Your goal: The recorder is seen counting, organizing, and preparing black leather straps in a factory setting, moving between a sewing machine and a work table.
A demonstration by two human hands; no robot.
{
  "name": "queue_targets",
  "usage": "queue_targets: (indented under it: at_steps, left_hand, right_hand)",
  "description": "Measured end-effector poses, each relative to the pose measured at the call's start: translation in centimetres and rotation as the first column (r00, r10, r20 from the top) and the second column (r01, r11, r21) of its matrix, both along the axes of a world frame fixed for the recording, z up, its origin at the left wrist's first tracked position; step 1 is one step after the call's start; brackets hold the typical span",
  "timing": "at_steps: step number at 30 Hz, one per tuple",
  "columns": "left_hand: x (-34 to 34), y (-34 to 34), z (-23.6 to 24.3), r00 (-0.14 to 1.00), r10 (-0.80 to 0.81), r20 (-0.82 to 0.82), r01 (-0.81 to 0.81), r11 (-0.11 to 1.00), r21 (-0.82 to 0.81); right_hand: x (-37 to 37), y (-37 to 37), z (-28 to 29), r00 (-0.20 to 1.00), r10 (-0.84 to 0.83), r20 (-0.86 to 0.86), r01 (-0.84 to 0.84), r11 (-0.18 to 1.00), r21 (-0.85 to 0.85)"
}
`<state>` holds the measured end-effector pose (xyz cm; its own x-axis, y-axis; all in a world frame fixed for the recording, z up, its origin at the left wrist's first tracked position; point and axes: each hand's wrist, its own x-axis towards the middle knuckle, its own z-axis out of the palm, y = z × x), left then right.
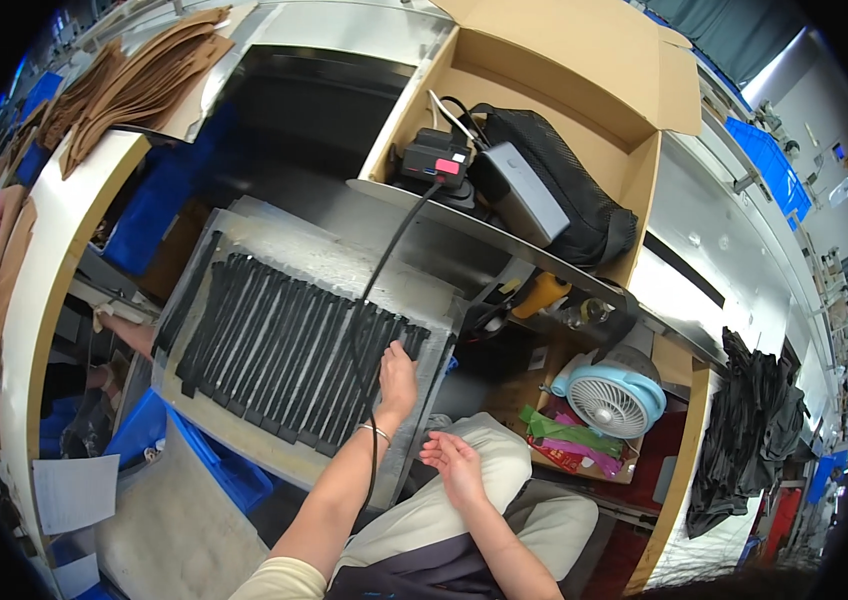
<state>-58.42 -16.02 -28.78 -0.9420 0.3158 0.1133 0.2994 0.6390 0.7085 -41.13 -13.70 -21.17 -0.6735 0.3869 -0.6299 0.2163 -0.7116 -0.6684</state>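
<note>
Pale-topped workshop surfaces (62,275) with wood-coloured edges curve around a seated person in pale trousers (507,455). Nearest, above the lap, the right grip (453,465), a bare hand, is loosely spread with fingers slightly bent, touching none of the strips. Just beyond it, the left grip (399,382), a bare hand, reaches the right end of a row of narrow black strips (269,350); whether its fingertips pinch one I cannot tell. Those strips lie side by side on a translucent, greyish board (319,257), a thin black cable (400,233) crossing above them. To the right stands a round, light-blue fan (609,405). Farther off, an open brown cardboard box (554,78) holds a black mesh pouch (559,180) and a grey rectangular device (522,195). Far left, brown sheets (149,78) lie stacked.
</note>
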Motion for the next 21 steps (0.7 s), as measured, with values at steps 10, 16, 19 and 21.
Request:
queue_targets:
  at_steps: [10, 16, 19, 21]
  left_hand:
    - [4.6, -3.8, 7.3, 0.780, -0.511, 0.362, 0.348, 0.834, 0.427]
    - [5.9, -6.2, 8.5, 0.558, -0.554, 0.618, 0.114, 0.789, 0.604]
    - [3.1, -6.1, 5.1, 0.785, -0.398, 0.475, 0.186, 0.883, 0.432]
    - [0.1, -4.5, 3.8, 0.985, -0.160, -0.070, 0.170, 0.974, 0.152]
  right_hand:
    - [-4.5, 5.1, -3.1, 0.966, 0.193, -0.171, -0.211, 0.973, -0.092]
    - [-3.7, 4.5, 5.7, 0.946, 0.300, -0.122, -0.245, 0.909, 0.336]
    - [-1.6, 7.2, 10.0, 0.926, -0.034, -0.376, 0.079, 0.991, 0.107]
    - [-0.3, 8.7, 10.7, 0.870, -0.036, -0.492, 0.032, 0.999, -0.016]
